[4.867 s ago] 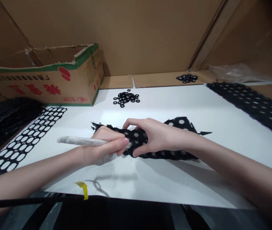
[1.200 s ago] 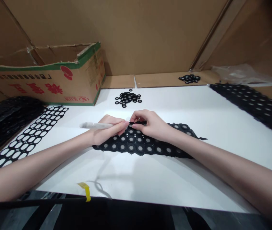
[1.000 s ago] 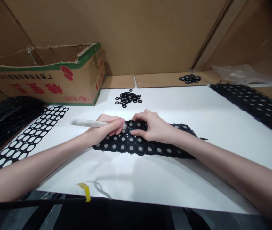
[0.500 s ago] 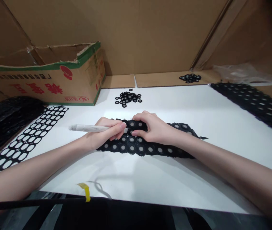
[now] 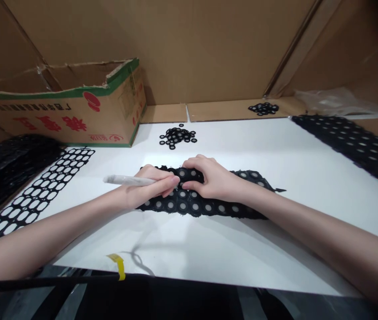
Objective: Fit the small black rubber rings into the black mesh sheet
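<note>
My left hand (image 5: 152,184) is closed around a white pen-shaped tool (image 5: 122,180); its tip lies by the fingertips, against a black rubber-like sheet (image 5: 222,209). The sheet bears rows of round rings with pale centres and lies across the white table. My right hand (image 5: 205,178) pinches up part of the sheet between thumb and fingers, so it bulges into a fold there. The two hands are close together, fingertips a short gap apart. The sheet's left end is partly hidden behind my left hand, and my right forearm covers part of its right side.
Loose black rings (image 5: 177,135) lie in a heap beyond the hands, with a second heap (image 5: 263,108) at the back. A cardboard box (image 5: 109,115) stands at the back left. Black mesh (image 5: 47,191) lies left, another ringed sheet (image 5: 352,144) right. A black cable (image 5: 58,281) crosses the front.
The sheet was more bunched up at first and now lies flatter, except at the fold. The tool has shifted back and forth slightly against the sheet. Both hands have kept their hold.
</note>
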The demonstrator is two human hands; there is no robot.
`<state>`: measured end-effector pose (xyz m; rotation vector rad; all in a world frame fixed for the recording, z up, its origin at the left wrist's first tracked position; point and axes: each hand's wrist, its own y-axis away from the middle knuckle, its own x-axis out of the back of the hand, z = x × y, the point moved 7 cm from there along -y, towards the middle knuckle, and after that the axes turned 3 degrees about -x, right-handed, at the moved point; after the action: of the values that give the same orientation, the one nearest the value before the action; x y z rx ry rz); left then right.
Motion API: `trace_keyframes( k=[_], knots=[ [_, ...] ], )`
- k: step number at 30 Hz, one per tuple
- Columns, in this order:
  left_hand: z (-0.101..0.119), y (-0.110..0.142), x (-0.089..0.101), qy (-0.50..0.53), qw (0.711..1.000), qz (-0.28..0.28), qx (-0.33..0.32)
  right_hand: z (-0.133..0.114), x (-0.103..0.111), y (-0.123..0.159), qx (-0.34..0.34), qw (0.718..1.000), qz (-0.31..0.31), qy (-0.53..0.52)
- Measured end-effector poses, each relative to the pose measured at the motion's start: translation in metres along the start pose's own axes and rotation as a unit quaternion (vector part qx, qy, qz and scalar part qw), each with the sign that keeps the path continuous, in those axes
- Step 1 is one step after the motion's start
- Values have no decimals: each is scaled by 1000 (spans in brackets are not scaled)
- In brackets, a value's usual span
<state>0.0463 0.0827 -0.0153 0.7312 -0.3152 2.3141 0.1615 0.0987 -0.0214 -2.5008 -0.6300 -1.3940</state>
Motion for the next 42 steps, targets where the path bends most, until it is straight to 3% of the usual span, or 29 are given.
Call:
trace_keyframes(
  k=[12, 17, 26, 42],
  knots=[
    [11, 14, 9, -8, 998, 59, -3, -8, 3, 4, 89, 991, -52, -84],
    [12, 26, 0, -2, 1000, 27, -11, -9, 4, 5, 109, 982, -51, -146],
    [8, 24, -6, -12, 1000, 9, -23, -10, 3, 6, 109, 979, -60, -161],
    [9, 19, -16, 6, 999, -40, -29, -15, 5, 8, 128, 984, -56, -108]
  ],
)
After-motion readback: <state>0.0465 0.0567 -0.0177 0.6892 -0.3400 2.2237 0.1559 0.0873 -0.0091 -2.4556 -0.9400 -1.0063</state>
